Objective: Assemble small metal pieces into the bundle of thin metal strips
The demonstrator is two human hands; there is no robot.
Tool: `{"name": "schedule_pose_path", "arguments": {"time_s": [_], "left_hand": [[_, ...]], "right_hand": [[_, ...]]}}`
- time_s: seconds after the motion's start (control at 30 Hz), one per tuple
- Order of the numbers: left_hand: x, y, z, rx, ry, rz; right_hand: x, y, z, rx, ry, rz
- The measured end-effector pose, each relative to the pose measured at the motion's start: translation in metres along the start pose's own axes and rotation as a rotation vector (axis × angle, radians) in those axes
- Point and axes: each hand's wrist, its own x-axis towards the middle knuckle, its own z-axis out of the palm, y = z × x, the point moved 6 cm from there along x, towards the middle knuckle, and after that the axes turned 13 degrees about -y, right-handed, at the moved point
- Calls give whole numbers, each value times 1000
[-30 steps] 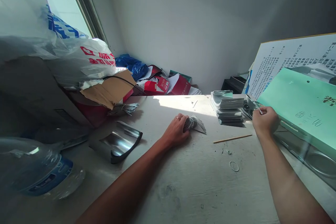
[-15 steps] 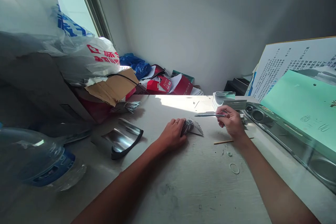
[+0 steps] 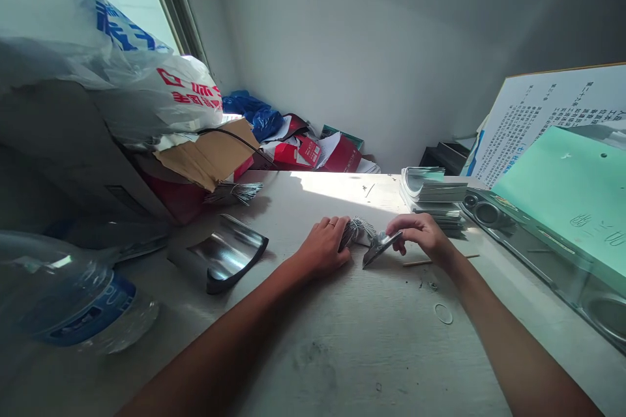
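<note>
My left hand (image 3: 325, 241) rests on the table with its fingers closed round a bundle of thin grey strands, like wires or strings (image 3: 360, 229); their loose ends fan out to the right. My right hand (image 3: 425, 234) pinches a flat, shiny grey piece (image 3: 381, 249) between thumb and fingers. This piece is tilted, its lower left corner at or close to the tabletop, just right of the bundle. Its exact kind I cannot make out. Behind my right hand stands a stack of thin grey-white sheets (image 3: 430, 192), curved at one end.
A thin wooden stick (image 3: 418, 263) and a pale rubber band (image 3: 443, 313) lie near my right forearm. On the left are a curved metallic piece (image 3: 229, 251), a second strand bundle (image 3: 239, 191) and a plastic bottle (image 3: 88, 306). A green-topped case (image 3: 562, 208) borders the right.
My right hand has lowered slightly and tipped the flat piece from nearly level to slanting down beside the bundle. My left hand keeps its grip. The view has shifted a little.
</note>
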Motion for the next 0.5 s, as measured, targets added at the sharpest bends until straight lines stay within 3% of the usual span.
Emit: {"name": "schedule_pose_path", "arguments": {"time_s": [0.13, 0.33, 0.5], "left_hand": [[1, -1, 1, 3, -6, 0], [1, -2, 0, 4, -2, -5], [-2, 0, 0, -15, -2, -6]], "right_hand": [[-1, -2, 1, -22, -63, -41], [5, 2, 3, -139, -17, 71], [7, 5, 4, -174, -43, 72]]}}
